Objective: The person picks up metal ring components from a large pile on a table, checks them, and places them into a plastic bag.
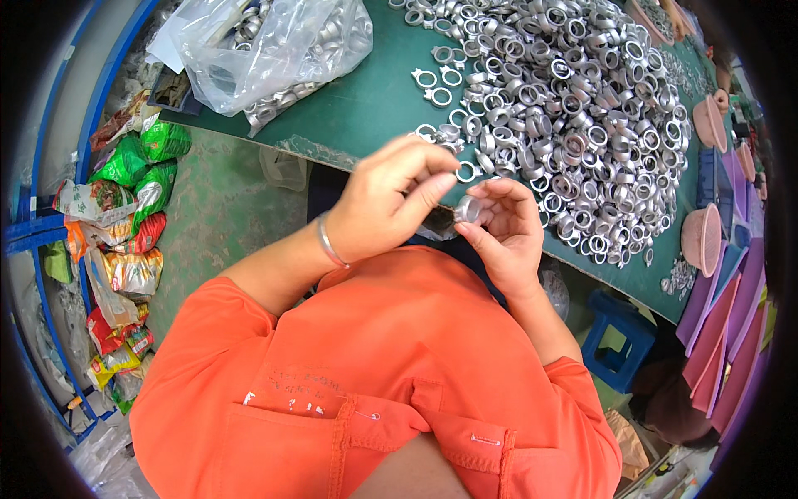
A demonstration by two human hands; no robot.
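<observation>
Right hand [503, 237] pinches one metal ring [467, 209], left hand [386, 200] seemingly closing on it, beside one uncountable ring heap [573, 108].

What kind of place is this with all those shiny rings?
Probably a small factory or workshop bench. A huge heap of silver metal ring parts covers the green table, more sit in a clear plastic bag, and the right hand holds a small silver metal part by the left hand.

Head-worn view, steeply down, close
</observation>
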